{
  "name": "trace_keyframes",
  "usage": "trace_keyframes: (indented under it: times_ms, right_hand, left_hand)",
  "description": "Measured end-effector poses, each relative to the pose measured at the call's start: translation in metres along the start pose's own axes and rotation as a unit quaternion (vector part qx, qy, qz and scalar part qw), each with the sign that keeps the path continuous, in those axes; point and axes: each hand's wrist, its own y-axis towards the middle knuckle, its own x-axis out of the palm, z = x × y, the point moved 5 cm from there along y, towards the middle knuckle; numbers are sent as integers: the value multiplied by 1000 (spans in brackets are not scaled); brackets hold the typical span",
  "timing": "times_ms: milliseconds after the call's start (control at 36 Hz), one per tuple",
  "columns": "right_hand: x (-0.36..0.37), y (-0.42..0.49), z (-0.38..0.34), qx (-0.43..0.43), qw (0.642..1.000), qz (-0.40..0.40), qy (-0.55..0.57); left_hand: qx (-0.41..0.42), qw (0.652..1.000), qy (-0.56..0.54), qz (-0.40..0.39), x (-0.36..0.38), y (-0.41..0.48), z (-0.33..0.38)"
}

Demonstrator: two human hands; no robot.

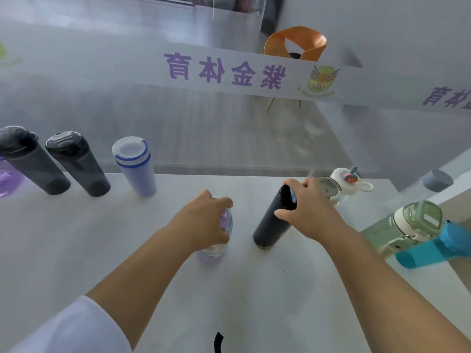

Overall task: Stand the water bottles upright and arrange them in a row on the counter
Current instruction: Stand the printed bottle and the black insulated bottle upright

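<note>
A pale purple see-through bottle (213,254) stands on its base in the middle of the white desk (127,238), and the left hand (206,215) holds it from above, with the fingers curled around its upper part. Just to the right of it, a black bottle (271,225) also stands on the desk. The right hand (311,207) grips its top, with the thumb on the near side and the fingers over the cap. The two bottles are near each other but do not touch. At the far left of the desk two dark grey bottles (33,169) (81,166) stand side by side, and a white bottle with blue rings (137,169) stands to the right of them. Behind the right hand is a white bottle with a loop on its lid (353,183). At the right edge a green bottle (407,225) and a blue bottle (433,245) are close together. Beyond the desk there is a glass wall with purple characters (224,72) and an orange chair (295,42).
</note>
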Motion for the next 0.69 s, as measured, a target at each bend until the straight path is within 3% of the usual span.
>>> trace_keyframes:
  times_ms: [694]
  right_hand:
    - [14, 89, -64, -32, 999, -1, 0]
  left_hand:
    - [35, 998, 19, 48, -70, 99, -65]
